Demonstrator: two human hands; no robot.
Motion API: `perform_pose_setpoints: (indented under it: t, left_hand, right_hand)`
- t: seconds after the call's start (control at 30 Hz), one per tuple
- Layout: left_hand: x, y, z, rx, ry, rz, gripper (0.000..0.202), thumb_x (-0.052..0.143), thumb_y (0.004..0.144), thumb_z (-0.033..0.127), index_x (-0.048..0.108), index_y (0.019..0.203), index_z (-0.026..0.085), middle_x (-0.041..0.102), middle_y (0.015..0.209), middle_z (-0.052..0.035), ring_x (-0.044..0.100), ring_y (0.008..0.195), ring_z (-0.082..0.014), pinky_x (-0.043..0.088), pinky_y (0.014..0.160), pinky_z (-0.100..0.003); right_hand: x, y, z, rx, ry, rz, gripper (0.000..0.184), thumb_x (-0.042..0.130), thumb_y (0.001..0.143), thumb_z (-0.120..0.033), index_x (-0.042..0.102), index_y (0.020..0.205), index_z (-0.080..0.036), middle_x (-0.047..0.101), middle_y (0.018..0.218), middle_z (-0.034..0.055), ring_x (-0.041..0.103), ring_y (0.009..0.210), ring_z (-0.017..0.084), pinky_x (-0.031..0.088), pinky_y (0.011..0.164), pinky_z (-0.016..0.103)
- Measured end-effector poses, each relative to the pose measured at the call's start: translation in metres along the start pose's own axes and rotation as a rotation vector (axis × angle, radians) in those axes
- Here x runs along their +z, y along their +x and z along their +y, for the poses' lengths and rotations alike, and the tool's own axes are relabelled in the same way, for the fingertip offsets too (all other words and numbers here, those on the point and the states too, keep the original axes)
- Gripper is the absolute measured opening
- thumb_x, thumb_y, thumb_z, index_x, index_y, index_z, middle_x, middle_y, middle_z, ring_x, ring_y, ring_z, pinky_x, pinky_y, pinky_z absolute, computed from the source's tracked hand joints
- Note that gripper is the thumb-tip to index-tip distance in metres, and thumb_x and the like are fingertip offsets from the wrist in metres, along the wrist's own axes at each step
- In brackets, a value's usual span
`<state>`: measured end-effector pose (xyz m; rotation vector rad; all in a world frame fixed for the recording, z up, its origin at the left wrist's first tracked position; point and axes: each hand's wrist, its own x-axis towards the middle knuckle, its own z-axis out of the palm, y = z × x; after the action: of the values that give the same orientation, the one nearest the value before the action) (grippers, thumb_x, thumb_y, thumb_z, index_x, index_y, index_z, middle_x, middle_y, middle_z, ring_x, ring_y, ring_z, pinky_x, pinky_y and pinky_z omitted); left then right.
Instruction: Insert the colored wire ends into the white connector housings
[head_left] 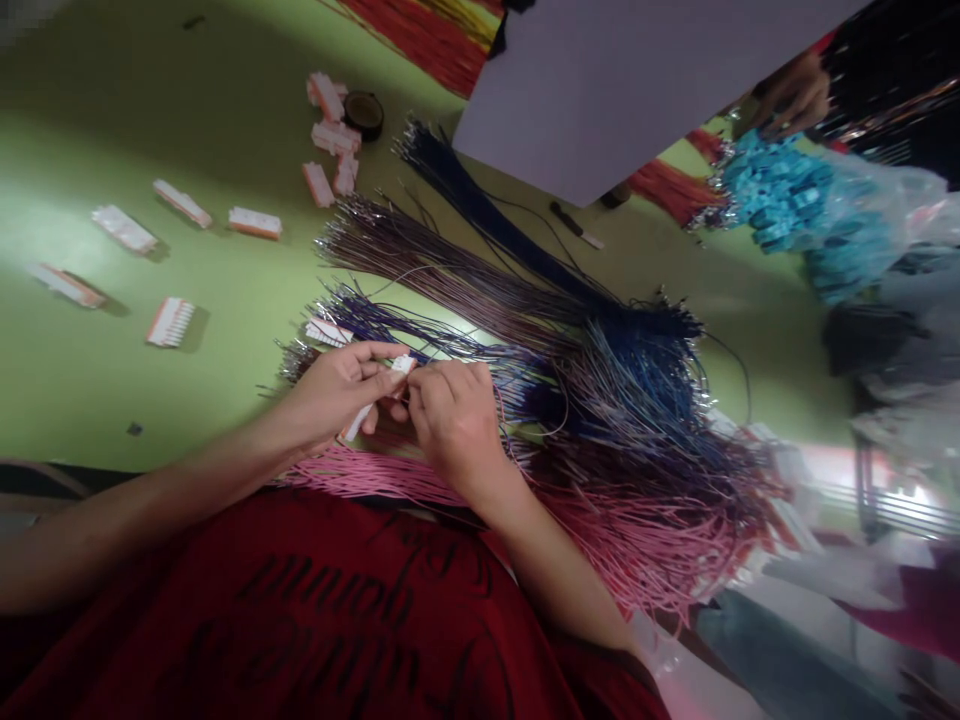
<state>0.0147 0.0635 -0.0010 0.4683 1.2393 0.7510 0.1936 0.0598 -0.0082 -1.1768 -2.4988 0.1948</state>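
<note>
My left hand is closed around a white connector housing with an orange side. A white strip of a connector also shows below its fingers. My right hand is pinched at the connector's right end, with a thin wire by its fingers; the wire's tip is hidden. Beneath both hands lie bundles of purple-blue wires with metal terminals on their ends. Pink wires run along the table edge nearest me. Another white connector rests on the wires just beyond my left hand.
Several loose connectors lie on the green table at left. Near a tape roll are more connectors. Brown wires and dark blue wires stretch ahead. A grey panel stands beyond; another person's hand is by blue pieces.
</note>
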Motion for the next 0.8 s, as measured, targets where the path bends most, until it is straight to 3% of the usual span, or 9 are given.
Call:
perform_pose_setpoints:
  t: [0.1,0.27,0.4,0.53,0.6,0.7,0.8]
  left_hand:
    - [0.001,-0.002,0.003,0.016,-0.022,0.016,0.028,0.074,0.088,0.012,0.069,0.116,0.013,0.072,0.063,0.0005,0.061,0.042,-0.0119,0.038,0.035,-0.018]
    - [0.002,-0.002,0.006,0.002,-0.006,0.023,0.023,0.073,0.089,0.011,0.069,0.111,0.012,0.068,0.058,0.0038,0.049,0.032,-0.0074,0.033,0.032,-0.017]
    - [0.002,0.0,0.004,-0.001,0.022,0.016,0.025,0.074,0.089,0.013,0.068,0.113,0.012,0.068,0.058,0.0043,0.05,0.032,-0.0076,0.031,0.031,-0.017]
    - [-0.005,0.003,0.0,0.05,0.03,-0.009,0.036,0.081,0.086,0.021,0.068,0.118,0.013,0.072,0.066,0.0015,0.063,0.044,-0.012,0.039,0.036,-0.017]
    - [-0.008,0.003,-0.002,0.113,0.031,-0.018,0.044,0.084,0.084,0.028,0.067,0.123,0.013,0.075,0.072,-0.0009,0.068,0.051,-0.0146,0.042,0.038,-0.018]
    - [-0.01,-0.004,-0.005,0.172,0.138,-0.143,0.054,0.083,0.086,0.039,0.068,0.132,0.014,0.076,0.073,-0.0016,0.067,0.05,-0.0157,0.04,0.037,-0.02]
    - [-0.013,-0.017,-0.005,0.243,0.386,-0.279,0.056,0.076,0.092,0.045,0.07,0.14,0.018,0.082,0.09,-0.0061,0.066,0.052,-0.015,0.048,0.044,-0.024]
  right_hand:
    - [-0.001,0.0,0.001,0.041,0.003,0.04,0.024,0.049,0.108,-0.011,0.068,0.097,-0.02,0.076,0.089,0.0063,0.063,0.085,0.023,0.035,0.08,0.037]
    - [0.002,0.001,0.0,0.006,-0.035,0.08,0.026,0.048,0.108,-0.009,0.067,0.093,-0.02,0.074,0.084,0.0056,0.062,0.082,0.022,0.036,0.078,0.036]
    - [0.007,-0.001,0.0,-0.007,-0.071,0.053,0.024,0.05,0.106,-0.009,0.067,0.092,-0.018,0.073,0.084,0.0066,0.062,0.082,0.022,0.035,0.079,0.037]
    - [0.003,-0.003,0.0,0.014,-0.049,0.028,0.019,0.055,0.103,-0.007,0.069,0.098,-0.019,0.074,0.088,0.0064,0.063,0.085,0.022,0.036,0.079,0.037]
    - [-0.003,-0.005,-0.004,0.041,-0.067,0.083,0.014,0.059,0.104,-0.012,0.07,0.105,-0.019,0.077,0.103,0.0099,0.067,0.098,0.024,0.04,0.085,0.038]
    - [-0.012,-0.015,-0.008,0.038,-0.104,0.102,0.028,0.063,0.102,-0.02,0.068,0.13,-0.02,0.076,0.127,0.0144,0.066,0.123,0.03,0.046,0.106,0.047]
    - [-0.027,-0.041,0.011,0.113,-0.051,0.054,0.041,0.065,0.101,-0.02,0.065,0.142,-0.024,0.078,0.11,0.0099,0.071,0.113,0.03,0.051,0.11,0.055]
